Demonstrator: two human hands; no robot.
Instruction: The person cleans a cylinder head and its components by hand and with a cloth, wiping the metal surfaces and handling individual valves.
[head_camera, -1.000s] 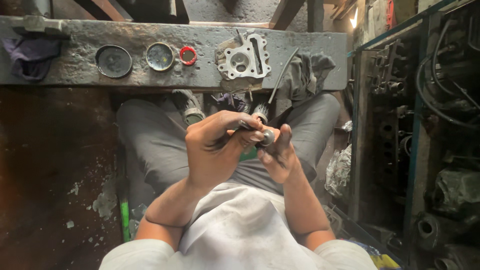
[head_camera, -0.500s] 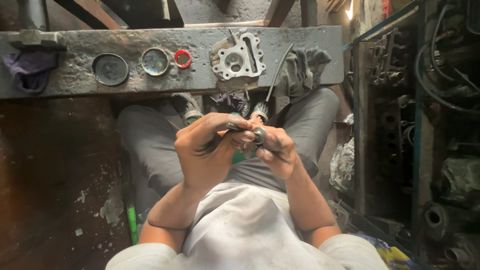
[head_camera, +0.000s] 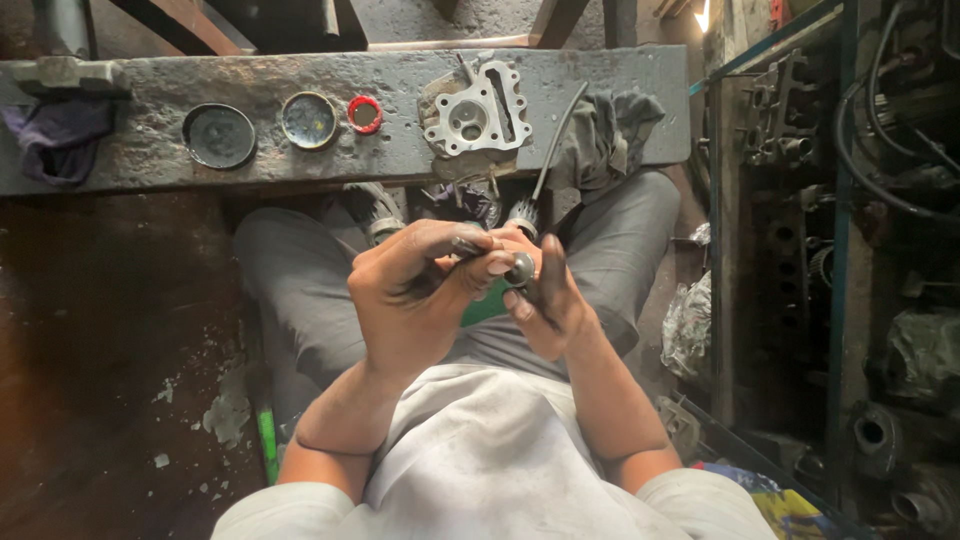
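The fingers of the left hand (head_camera: 425, 290) are curled tight and pressed together, the thumb and forefinger pinching a thin dark tool (head_camera: 462, 247) whose tip meets a small round grey metal part (head_camera: 519, 269). That part sits at the fingertips of the right hand (head_camera: 545, 300), whose fingers are loosely bent around it from below, the greasy forefinger stretched upward alongside it; whether the right thumb presses the part cannot be told, since the left hand covers it. Both hands touch each other at the fingertips, held above the lap of the seated person in grey trousers (head_camera: 300, 290) and a white shirt (head_camera: 480, 450). Just beyond the knuckles stands a screwdriver with a ribbed dark handle (head_camera: 524, 213), its shaft leaning up against the edge of a long rough grey metal bench (head_camera: 140, 140). On the bench lie a pale cast metal cylinder-head piece with round and slotted openings (head_camera: 478, 115), a small red ring (head_camera: 364, 113), two round dark caps (head_camera: 265, 128), a crumpled grey rag (head_camera: 605, 135) and, at the far left, a dark purple cloth (head_camera: 55, 135). To the right a blue-green steel rack (head_camera: 838, 250) crowded with engine parts and black hoses stands close to the right knee, leaving little space there; to the left the stained dark floor (head_camera: 110, 340) lies open, with a green stick (head_camera: 266, 440) beside the left elbow.
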